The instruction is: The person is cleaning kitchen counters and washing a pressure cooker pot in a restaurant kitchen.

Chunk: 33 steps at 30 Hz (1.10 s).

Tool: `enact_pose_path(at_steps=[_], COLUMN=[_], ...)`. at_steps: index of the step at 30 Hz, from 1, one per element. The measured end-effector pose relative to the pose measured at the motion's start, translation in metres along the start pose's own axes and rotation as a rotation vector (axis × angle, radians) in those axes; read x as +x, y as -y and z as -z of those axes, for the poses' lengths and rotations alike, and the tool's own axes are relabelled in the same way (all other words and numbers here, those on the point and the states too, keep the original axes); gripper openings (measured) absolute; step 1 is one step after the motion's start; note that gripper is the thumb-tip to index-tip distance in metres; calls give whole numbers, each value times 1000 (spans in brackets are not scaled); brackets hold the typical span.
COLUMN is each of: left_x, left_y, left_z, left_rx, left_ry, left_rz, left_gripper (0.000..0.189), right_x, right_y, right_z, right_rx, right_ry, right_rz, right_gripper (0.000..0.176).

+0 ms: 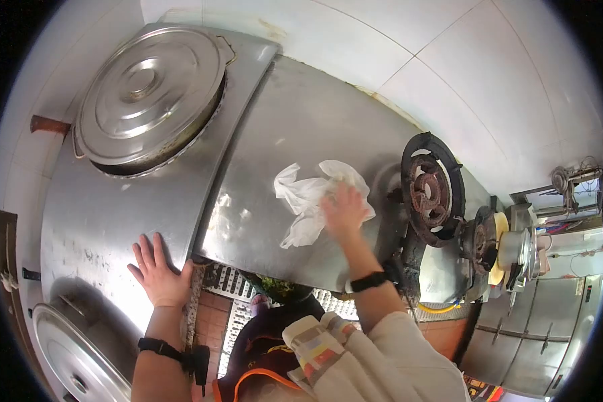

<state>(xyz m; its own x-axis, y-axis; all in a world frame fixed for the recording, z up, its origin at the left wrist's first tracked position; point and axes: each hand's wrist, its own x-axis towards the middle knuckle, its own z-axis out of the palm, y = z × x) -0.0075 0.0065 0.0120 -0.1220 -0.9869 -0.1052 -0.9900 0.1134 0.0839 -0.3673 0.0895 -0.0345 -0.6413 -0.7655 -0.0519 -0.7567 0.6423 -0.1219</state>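
Pressing a crumpled white cloth (307, 201) against the steel counter (301, 120), the right hand (345, 211) is lying flat, fingers spread, near the burner (430, 189); the left hand (157, 269) is resting open-palmed, holding nothing, at its front edge

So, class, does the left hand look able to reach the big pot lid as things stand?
Probably yes: the left hand lies flat and empty on the steel counter, and only bare steel shows between it and the pot lid.
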Motion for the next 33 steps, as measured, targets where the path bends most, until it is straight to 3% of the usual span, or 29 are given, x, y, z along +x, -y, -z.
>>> enact_pose_path(at_steps=[1, 3, 5, 7, 10, 14, 15, 18, 22, 33], left_x=[1, 1, 0, -1, 1, 2, 2, 1, 5, 8], left_y=[0, -1, 0, 1, 3, 2, 2, 3, 7, 4], left_z=[-2, -2, -3, -6, -12, -9, -11, -8, -12, -6], left_rx=[-1, 20, 34, 34, 56, 75, 91, 101, 140, 139], left_ry=[-11, -4, -4, -24, -54, -48, -44, -30, -11, 46], left_rz=[-7, -4, -2, -16, -31, -44, -46, -65, -87, -98], left_gripper=[86, 86, 86, 86, 87, 88, 89, 89, 89, 92], right_x=[1, -6, 0, 5, 27, 97, 117, 175, 235, 327], right_y=[18, 55, 94, 125, 123, 46, 27, -23, 1, 116], right_z=[-21, -46, -47, -39, -24, -34, -18, -14, -6, -36], right_rx=[-49, -37, 15, 40, 111, -27, -18, 17, 46, 114], right_ry=[55, -70, 8, 82, 217, -120, -25, -31, -44, -179], right_rz=[-44, 6, 64, 261, 465, 245, 87, -112, -287, 141], right_gripper=[76, 80, 81, 79, 77, 75, 76, 76, 72, 59])
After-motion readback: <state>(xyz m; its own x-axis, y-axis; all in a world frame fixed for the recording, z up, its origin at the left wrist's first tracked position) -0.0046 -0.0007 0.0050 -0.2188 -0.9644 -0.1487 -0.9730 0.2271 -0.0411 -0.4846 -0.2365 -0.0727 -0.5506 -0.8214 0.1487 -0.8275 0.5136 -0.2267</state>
